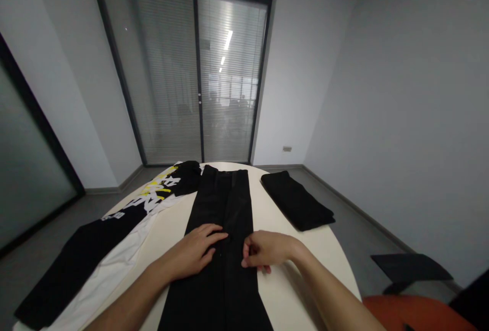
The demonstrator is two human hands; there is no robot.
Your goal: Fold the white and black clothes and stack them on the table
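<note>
The trousers (231, 254) lay lengthwise on the counter (267, 214), waistband at the far end; the step in hand seemed to be straightening them. The left hand (198, 249) rested over their left side, fingers spread. The right hand (267, 249) curled at their right edge — whether it pinched cloth, I could not tell. The next move probably called for a sure hold there.
</note>
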